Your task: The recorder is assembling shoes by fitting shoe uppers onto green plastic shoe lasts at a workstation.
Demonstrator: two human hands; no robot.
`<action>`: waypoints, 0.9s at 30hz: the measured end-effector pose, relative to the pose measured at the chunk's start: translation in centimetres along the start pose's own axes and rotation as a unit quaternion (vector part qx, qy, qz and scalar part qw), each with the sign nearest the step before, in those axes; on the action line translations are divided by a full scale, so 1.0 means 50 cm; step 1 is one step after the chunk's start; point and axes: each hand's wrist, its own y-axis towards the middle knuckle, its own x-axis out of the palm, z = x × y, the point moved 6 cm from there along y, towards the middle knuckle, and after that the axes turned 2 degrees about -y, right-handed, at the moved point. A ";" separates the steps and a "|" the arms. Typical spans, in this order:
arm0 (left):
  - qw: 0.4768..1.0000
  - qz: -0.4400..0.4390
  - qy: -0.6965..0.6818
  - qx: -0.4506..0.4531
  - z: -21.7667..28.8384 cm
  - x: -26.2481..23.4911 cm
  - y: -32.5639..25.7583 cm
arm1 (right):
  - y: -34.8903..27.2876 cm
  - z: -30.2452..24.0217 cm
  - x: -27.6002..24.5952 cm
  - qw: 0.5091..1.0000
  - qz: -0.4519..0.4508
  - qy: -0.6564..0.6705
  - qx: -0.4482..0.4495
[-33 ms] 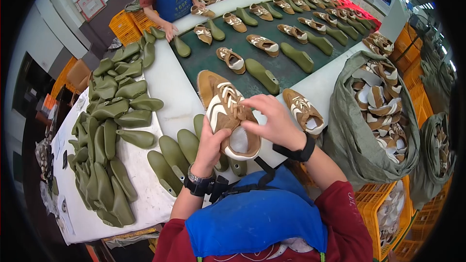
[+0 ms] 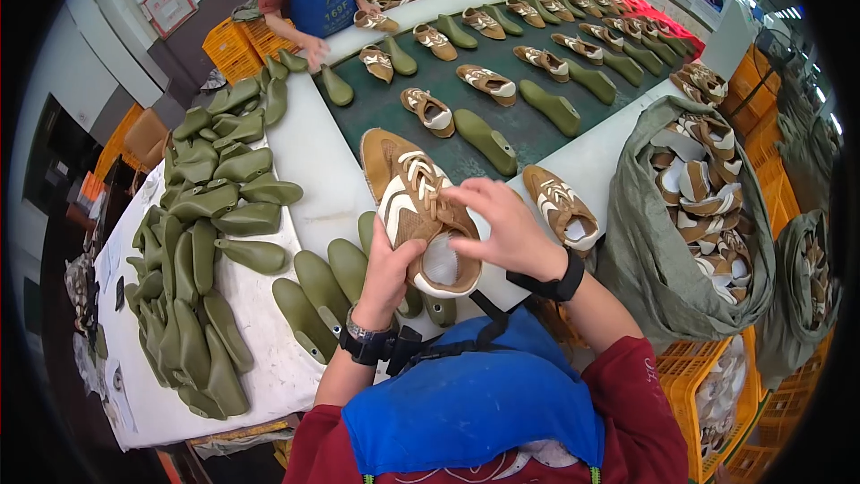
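A brown and white lace-up shoe upper is held up in front of me, its toe pointing away and its opening toward me. My left hand grips its left side, thumb near the opening. My right hand closes on its right side, with the fingertips at the laces and the thumb at the opening's edge. Below and left of the upper, several green shoe lasts lie on the white table, partly hidden by my left hand. Another brown upper rests just right of my right hand.
A dark green conveyor belt ahead carries rows of uppers and lasts. Many lasts are heaped on the left table. At right, a grey-green sack of uppers stands over orange crates. A co-worker stands across the belt.
My right hand has shifted slightly right, its fingers still at the laces. The co-worker's hand at the belt's edge has moved a little and is blurred.
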 end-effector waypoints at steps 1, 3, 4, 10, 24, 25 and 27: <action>1.000 -0.003 0.014 0.011 0.009 0.007 -0.006 | -0.011 0.003 0.013 0.997 0.002 0.065 0.029; 0.996 -0.023 0.070 0.054 0.015 0.018 -0.003 | -0.019 0.010 0.022 0.995 0.007 0.067 0.073; 0.996 -0.024 0.068 0.055 0.013 0.019 0.000 | -0.019 0.019 0.023 0.991 0.013 0.069 0.115; 0.712 0.045 0.610 0.345 0.077 0.061 -0.027 | -0.012 -0.011 -0.005 0.992 0.065 0.070 0.086; 0.724 0.092 0.518 0.446 0.090 0.065 -0.058 | -0.025 -0.040 0.029 0.998 -0.054 -0.014 0.009; 0.725 0.065 0.540 0.422 0.089 0.067 -0.055 | -0.028 -0.033 0.028 0.999 -0.037 0.015 0.036; 0.743 0.064 0.536 0.395 0.086 0.066 -0.056 | -0.032 -0.024 0.018 0.994 -0.006 0.073 0.076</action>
